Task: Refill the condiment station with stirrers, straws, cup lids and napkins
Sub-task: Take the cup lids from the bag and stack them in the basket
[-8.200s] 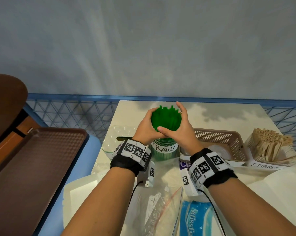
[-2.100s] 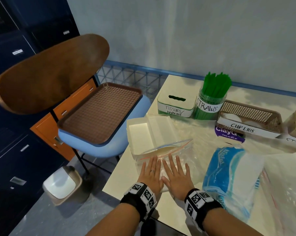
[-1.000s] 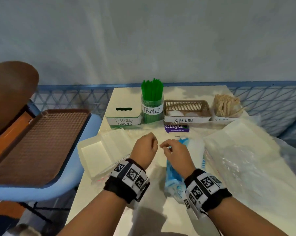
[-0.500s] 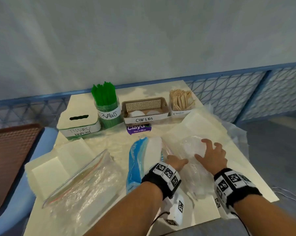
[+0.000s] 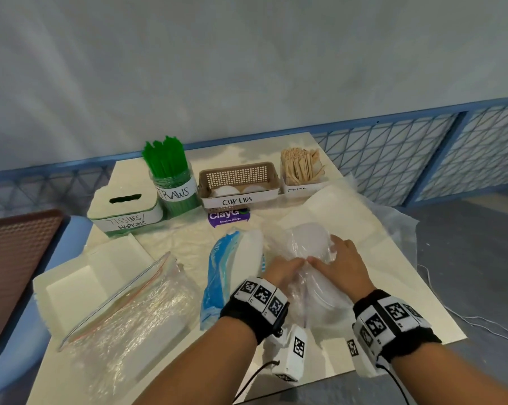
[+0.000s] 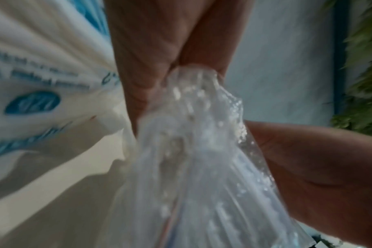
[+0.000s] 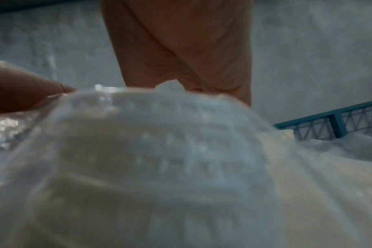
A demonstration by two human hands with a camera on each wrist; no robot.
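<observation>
Having left the empty bag [image 5: 135,311], both hands now work the bag of lids [image 5: 314,258]: left hand [image 5: 282,270] pinches its plastic, right hand [image 5: 343,264] rests spread on top; lids come next.

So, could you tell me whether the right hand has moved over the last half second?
Yes: the right hand has drawn leftward, away from the table's right edge, meeting the left hand.

Head view high, facing table [image 5: 188,247]; wrist views close, sharing clear bag [image 6: 202,167].
</observation>
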